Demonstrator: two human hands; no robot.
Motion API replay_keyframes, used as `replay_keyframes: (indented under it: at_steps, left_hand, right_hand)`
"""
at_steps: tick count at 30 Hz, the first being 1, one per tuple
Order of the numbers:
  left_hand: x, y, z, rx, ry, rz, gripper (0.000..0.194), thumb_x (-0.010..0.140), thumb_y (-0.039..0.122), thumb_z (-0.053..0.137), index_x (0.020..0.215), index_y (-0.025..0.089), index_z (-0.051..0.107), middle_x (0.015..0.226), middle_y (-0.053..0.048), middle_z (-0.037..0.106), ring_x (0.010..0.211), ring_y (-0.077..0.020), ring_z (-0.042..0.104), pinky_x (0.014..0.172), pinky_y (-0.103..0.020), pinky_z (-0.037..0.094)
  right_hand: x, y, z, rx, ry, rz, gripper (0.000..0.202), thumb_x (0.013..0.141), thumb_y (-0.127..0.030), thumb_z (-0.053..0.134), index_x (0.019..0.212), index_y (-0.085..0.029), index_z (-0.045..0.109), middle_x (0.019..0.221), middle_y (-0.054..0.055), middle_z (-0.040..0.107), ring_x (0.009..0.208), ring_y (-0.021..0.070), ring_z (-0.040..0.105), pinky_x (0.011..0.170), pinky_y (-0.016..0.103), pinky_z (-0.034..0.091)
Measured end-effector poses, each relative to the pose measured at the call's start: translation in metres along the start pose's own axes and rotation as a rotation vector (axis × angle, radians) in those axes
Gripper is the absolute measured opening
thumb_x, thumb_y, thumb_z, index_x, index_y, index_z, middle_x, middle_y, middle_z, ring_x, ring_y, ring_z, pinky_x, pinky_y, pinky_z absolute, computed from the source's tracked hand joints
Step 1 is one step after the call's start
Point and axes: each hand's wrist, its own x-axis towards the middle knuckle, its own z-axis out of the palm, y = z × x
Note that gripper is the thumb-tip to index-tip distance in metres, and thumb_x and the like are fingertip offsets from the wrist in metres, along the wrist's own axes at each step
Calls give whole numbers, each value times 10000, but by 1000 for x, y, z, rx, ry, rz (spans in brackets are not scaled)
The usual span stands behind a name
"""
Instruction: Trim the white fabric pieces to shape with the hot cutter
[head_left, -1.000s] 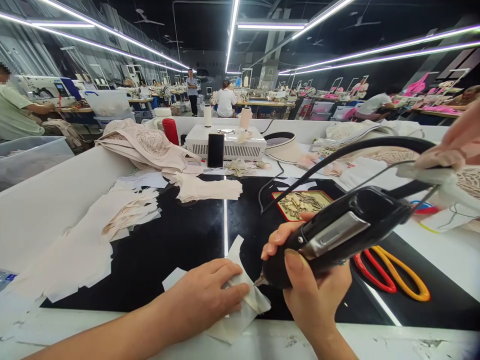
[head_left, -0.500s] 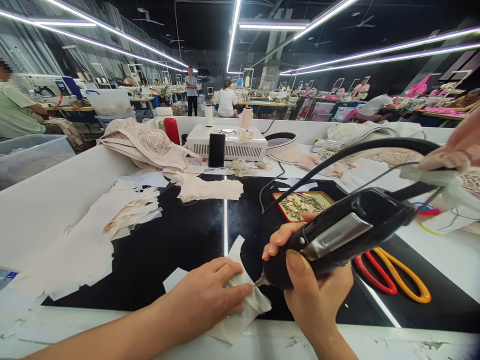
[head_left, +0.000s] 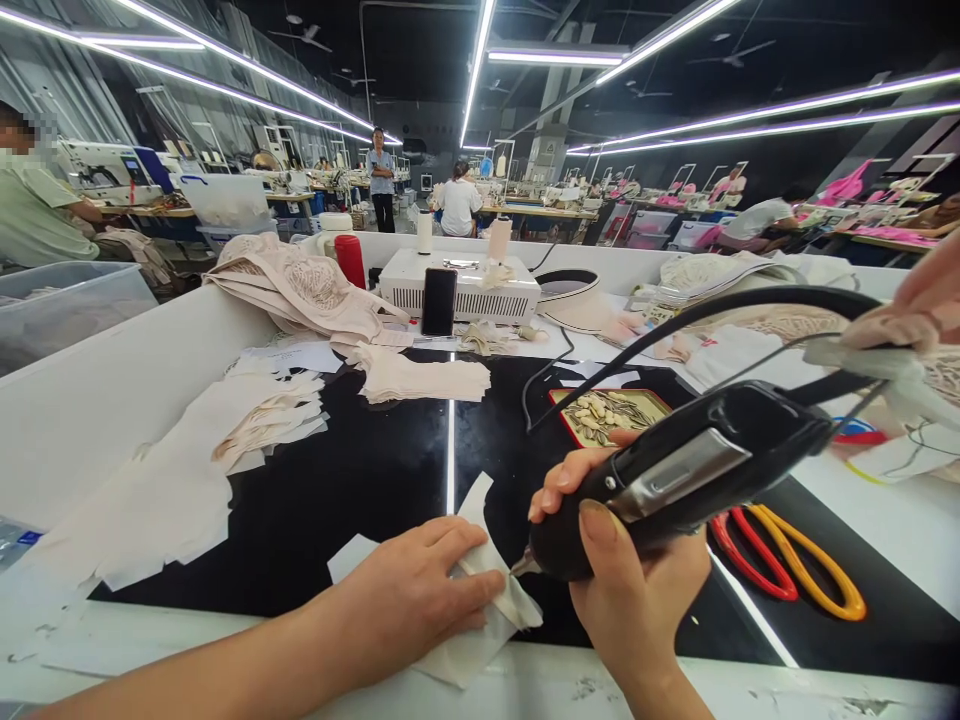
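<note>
My left hand [head_left: 409, 590] presses flat on a small piece of pale fabric [head_left: 480, 620] at the near edge of the black table top [head_left: 360, 480]. My right hand [head_left: 630, 590] grips a black hand-held tool [head_left: 675, 475] with a metal tip. The tip touches the fabric just right of my left fingers. A thick black cable [head_left: 712, 310] arcs from the tool's rear up to the right.
Red and orange scissors [head_left: 787, 565] lie right of my right hand. A tray of seeds [head_left: 604, 412] sits behind the tool. Stacks of pale cut pieces [head_left: 255, 425] lie left, a white machine [head_left: 465, 285] and phone [head_left: 438, 301] at the back. Other people work at distant tables.
Almost nothing has moved. Both hands keep their hold; the view has shifted slightly, with the tool tip still on the fabric.
</note>
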Motion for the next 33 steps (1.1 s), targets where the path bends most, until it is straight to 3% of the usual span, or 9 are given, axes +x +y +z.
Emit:
replay_keyframes:
  at_steps: [16, 33]
  left_hand:
    - [0, 0, 4, -2, 19, -19, 316, 987, 291, 768, 1265, 235, 627, 1269, -135, 600, 1163, -308, 659, 927, -424, 666]
    - [0, 0, 11, 9, 63, -30, 259, 1036, 384, 706, 1263, 264, 667, 1274, -126, 570, 1194, -306, 632, 938, -373, 621]
  right_hand:
    - [9, 8, 9, -8, 21, 6, 403, 890, -327, 838, 1214, -263, 606, 839, -28, 669, 634, 155, 649, 572, 325, 598]
    - [16, 15, 18, 10, 35, 5, 407, 873, -279, 838, 1209, -273, 608, 827, -37, 683, 618, 146, 651, 568, 309, 605]
